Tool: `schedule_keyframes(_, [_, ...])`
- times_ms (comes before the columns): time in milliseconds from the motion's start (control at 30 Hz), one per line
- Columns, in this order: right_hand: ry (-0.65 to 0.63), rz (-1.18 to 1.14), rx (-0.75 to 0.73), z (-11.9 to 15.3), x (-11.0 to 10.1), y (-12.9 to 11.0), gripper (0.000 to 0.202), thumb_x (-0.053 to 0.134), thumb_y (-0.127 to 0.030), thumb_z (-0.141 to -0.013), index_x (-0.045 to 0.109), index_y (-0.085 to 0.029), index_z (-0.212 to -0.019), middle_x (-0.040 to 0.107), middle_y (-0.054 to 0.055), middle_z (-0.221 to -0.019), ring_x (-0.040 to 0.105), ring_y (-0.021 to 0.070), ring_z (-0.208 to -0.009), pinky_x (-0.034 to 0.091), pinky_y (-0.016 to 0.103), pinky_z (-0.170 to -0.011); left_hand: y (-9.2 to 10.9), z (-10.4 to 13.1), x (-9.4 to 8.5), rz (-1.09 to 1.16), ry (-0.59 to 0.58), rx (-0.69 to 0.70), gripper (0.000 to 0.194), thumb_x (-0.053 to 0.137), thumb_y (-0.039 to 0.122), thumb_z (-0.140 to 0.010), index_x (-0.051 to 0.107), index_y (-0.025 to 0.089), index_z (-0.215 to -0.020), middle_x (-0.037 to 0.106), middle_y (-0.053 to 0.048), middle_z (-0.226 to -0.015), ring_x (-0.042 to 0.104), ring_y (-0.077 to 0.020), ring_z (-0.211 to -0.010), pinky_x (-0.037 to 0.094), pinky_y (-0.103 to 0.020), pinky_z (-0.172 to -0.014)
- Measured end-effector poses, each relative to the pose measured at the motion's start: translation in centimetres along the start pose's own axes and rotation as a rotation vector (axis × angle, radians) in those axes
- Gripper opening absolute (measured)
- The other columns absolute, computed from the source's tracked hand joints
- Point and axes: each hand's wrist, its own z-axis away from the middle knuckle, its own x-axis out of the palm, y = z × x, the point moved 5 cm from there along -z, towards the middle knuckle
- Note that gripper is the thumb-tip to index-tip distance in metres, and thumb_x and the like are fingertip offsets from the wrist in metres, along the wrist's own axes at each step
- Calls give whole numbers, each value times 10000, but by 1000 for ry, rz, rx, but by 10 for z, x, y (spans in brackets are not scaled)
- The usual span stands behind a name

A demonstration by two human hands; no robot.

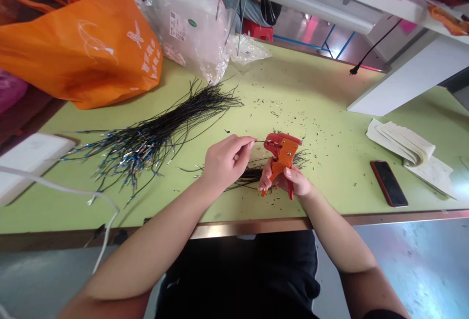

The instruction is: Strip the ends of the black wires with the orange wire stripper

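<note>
Between thumb and fingers, my left hand (227, 160) pinches a thin black wire (260, 141) whose other end reaches the jaws of a red and orange wire stripper (286, 152). My right hand (284, 180) is wrapped round the handles of that tool. Under and behind both hands lies a small bundle of black wires (249, 176) on the green table (330, 162). A larger bundle of black wires (172, 118), with blue and silvery ends, is spread to the left of my left hand.
Black scraps lie scattered around the tool. An orange bag (110, 45) and clear plastic bags (194, 26) stand at the back left. At right are a phone (389, 183), papers (406, 148) and a white panel (406, 77). A white cable (73, 190) crosses the left edge.
</note>
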Motion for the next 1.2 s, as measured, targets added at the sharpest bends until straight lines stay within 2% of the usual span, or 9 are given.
schedule_keyframes(133, [31,20,20,0,-1,0,414,662,-582,-952,673,-171,-1009,698,60,-836,723,216,-834,594,358,-764,2,0,-1,-21,15,26,124,583,164,-1022,705,185,-1018,688,27,-726,480,-65,-509,366,-205,-517])
schedule_keyframes(267, [73,33,15,0,-6,3,449,663,-606,-942,678,-166,-1033,710,64,-855,728,219,-829,601,379,-802,3,1,-3,-63,42,51,124,590,164,-1021,710,188,-1036,680,32,-712,473,-65,-497,366,-209,-519])
schedule_keyframes(400, [115,81,30,0,-12,6,498,646,-650,-934,679,-172,-1069,719,92,-947,739,227,-842,622,398,-803,8,2,-2,-93,38,107,124,601,142,-1010,706,185,-1062,679,37,-694,513,-71,-510,374,-213,-530])
schedule_keyframes(633, [376,307,-32,1,-26,3,512,667,-682,-905,679,-246,-1175,707,116,-1177,746,285,-1084,637,465,-914,11,5,3,-110,-7,124,127,587,155,-1021,701,193,-1061,689,36,-700,571,-78,-544,383,-215,-534])
schedule_keyframes(800, [579,629,-109,6,-32,-8,401,690,-589,-939,728,-229,-1112,723,122,-1270,679,291,-1217,542,510,-1090,10,7,7,-164,-39,106,125,598,158,-1017,713,186,-1057,704,33,-709,607,-85,-572,391,-222,-539])
schedule_keyframes(933, [631,606,-67,7,-30,-10,411,690,-585,-942,733,-238,-1156,753,106,-1230,690,280,-1197,550,498,-1080,10,7,8,-228,-49,104,143,587,172,-1025,724,193,-1062,714,31,-710,633,-93,-594,393,-232,-538])
schedule_keyframes(1067, [590,434,-81,5,-24,-9,511,625,-645,-957,696,-235,-1253,763,79,-1020,742,250,-990,643,456,-909,12,7,10,-269,-63,112,155,583,190,-1031,737,186,-1051,699,26,-685,620,-102,-581,390,-242,-530])
schedule_keyframes(1200, [538,392,-118,3,-19,-4,557,605,-660,-960,666,-211,-1284,742,63,-896,740,232,-852,663,423,-804,15,9,12,-303,-65,121,155,587,189,-1029,741,184,-1044,689,27,-667,611,-106,-573,369,-253,-511])
